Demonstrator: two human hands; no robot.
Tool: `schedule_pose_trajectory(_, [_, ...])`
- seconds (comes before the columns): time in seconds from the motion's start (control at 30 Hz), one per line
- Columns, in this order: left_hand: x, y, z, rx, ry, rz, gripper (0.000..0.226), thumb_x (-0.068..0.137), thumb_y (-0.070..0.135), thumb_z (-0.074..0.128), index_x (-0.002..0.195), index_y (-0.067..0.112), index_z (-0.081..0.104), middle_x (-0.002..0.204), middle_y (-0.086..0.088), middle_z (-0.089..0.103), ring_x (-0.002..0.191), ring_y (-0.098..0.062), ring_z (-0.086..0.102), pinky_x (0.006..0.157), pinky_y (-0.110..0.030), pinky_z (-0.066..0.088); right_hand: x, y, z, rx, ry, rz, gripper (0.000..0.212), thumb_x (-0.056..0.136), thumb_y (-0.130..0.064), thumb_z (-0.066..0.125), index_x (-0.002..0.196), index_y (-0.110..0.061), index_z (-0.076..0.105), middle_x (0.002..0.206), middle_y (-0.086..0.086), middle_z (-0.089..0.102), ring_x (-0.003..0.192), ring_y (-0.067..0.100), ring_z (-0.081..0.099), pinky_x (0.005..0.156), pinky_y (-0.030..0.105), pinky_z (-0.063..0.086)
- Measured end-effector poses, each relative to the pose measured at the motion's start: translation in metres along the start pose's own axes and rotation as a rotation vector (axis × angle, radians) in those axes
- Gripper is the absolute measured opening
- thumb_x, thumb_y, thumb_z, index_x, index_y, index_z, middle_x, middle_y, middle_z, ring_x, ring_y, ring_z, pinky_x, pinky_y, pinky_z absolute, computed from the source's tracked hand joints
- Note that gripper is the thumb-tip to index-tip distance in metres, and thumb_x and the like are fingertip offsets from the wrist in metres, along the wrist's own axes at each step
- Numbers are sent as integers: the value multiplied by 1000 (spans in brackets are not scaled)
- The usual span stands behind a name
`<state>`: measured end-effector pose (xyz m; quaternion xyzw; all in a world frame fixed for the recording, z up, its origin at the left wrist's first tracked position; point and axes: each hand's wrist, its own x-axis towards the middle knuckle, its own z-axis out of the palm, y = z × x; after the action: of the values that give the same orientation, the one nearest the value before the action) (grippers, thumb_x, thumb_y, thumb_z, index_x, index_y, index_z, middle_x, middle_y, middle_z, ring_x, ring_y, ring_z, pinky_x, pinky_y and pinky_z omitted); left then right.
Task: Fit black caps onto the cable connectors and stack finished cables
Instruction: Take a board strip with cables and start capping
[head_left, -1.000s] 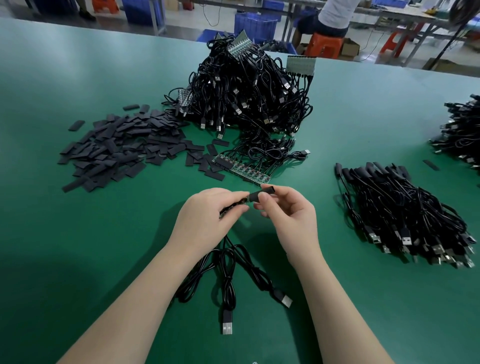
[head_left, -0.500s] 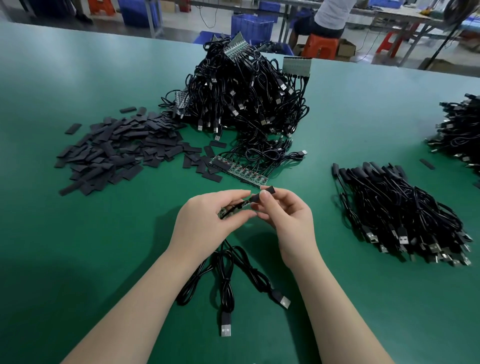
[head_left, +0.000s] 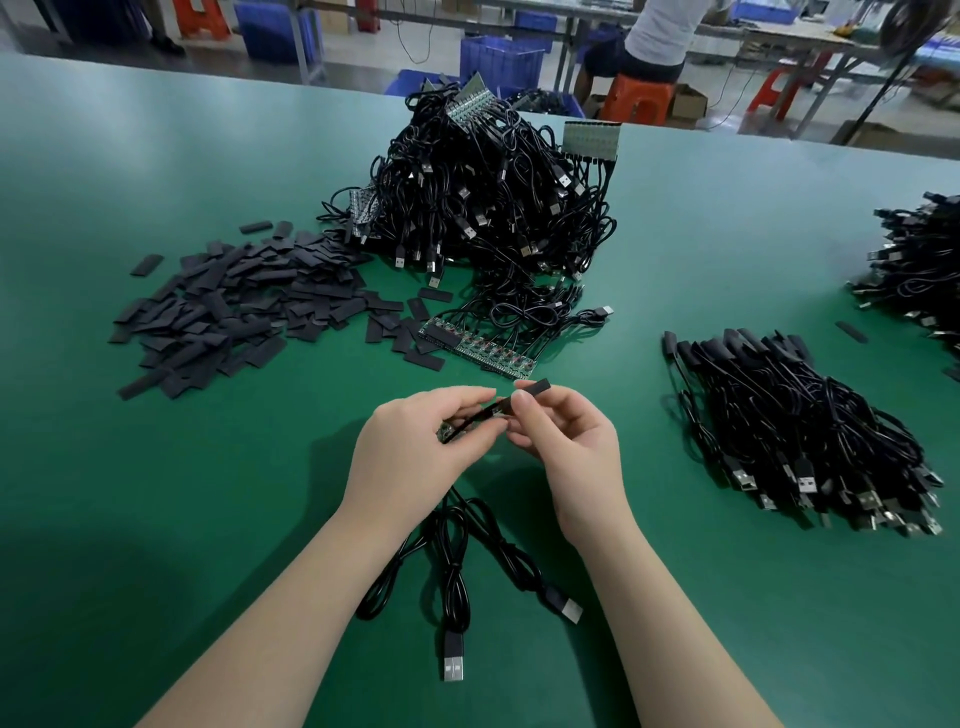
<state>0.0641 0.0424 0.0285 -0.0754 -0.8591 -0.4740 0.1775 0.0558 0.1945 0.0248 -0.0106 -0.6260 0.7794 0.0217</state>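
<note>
Head view puts your grip at the centre: your right hand (head_left: 566, 441) pinches a black cap (head_left: 532, 387) between thumb and fingertips, its far end poking out past them, while your left hand (head_left: 421, 447) pinches the cable connector (head_left: 470, 421) and aims it at the cap's open end. The two hands meet fingertip to fingertip — that keeps the small parts lined up, I judge, so the cap can slide on straight. How far the cap is already seated you cannot tell from here; fingers hide the joint.

Below your wrists the cables (head_left: 457, 551) in hand trail onto the green table (head_left: 156, 493), their USB plugs lying toward you, out of the way of the fitting.

Further out, everything sits within reach: the loose caps (head_left: 234, 312) spread at your left, the heap of uncapped cables (head_left: 493, 208) straight ahead with a strip of small boards (head_left: 475, 347) at its near edge, and the finished stack (head_left: 810, 431) at your right — capped ends laid the same way, likely so the next one drops alongside.
</note>
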Motion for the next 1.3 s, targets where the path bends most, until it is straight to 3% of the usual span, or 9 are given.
schedule_pose_trajectory(0.2, [1, 0, -1, 102, 62, 98, 11, 82, 26, 77, 93, 29, 78, 84, 17, 73, 79, -2, 66, 69, -27, 52, -1, 0, 2, 11, 3, 14, 9, 89, -8, 70, 91, -16, 73, 81, 0, 76, 76, 10, 72, 70, 19, 55])
schedule_pose_trajectory(0.5, [0, 2, -3, 189, 108, 227, 13, 82, 26, 70, 91, 23, 79, 82, 13, 74, 76, -7, 66, 71, -32, 53, -2, 0, 3, -15, -16, 12, 10, 89, -6, 70, 88, -16, 72, 80, -2, 75, 75, 8, 72, 70, 18, 55])
schedule_pose_trajectory(0.67, [1, -1, -1, 202, 138, 248, 14, 79, 22, 73, 90, 17, 80, 82, 8, 76, 82, -7, 63, 76, -25, 48, 0, 1, 3, -8, -32, 43, 7, 88, -8, 71, 90, -15, 74, 85, -2, 75, 76, 8, 70, 71, 18, 54])
schedule_pose_trajectory(0.77, [0, 1, -1, 193, 143, 227, 14, 79, 20, 74, 92, 18, 80, 85, 8, 76, 89, -5, 62, 78, -24, 48, -3, 2, 6, -55, -8, -7, 15, 88, -10, 72, 94, -24, 74, 82, -3, 74, 77, 10, 68, 73, 20, 52])
schedule_pose_trajectory(0.9, [-1, 5, 1, 159, 131, 167, 15, 81, 18, 78, 96, 20, 79, 87, 9, 76, 80, -7, 68, 77, -36, 56, -4, 2, 7, -177, 120, -154, 37, 87, -17, 75, 113, -42, 67, 86, -5, 75, 77, 9, 67, 71, 16, 51])
schedule_pose_trajectory(1.0, [-1, 5, 0, 151, 95, 147, 19, 79, 16, 80, 98, 21, 79, 89, 10, 76, 82, -8, 67, 78, -37, 56, -4, 2, 5, -210, 147, -196, 35, 88, -12, 73, 112, -37, 69, 86, -8, 76, 76, 3, 67, 71, 12, 48])
schedule_pose_trajectory(1.13, [-1, 4, 1, 169, 72, 153, 24, 78, 14, 81, 101, 21, 78, 87, 9, 76, 84, -7, 63, 78, -26, 51, -5, 3, 5, -224, 119, -181, 36, 89, -12, 72, 111, -40, 68, 81, -10, 76, 71, 3, 64, 69, 12, 47])
schedule_pose_trajectory(1.3, [0, 1, -1, 134, 100, 104, 23, 82, 15, 77, 103, 25, 77, 92, 11, 75, 87, -8, 66, 82, -29, 53, -6, 5, 8, -284, 43, -138, 52, 88, -20, 74, 133, -39, 57, 89, -11, 76, 75, 2, 65, 71, 12, 48])
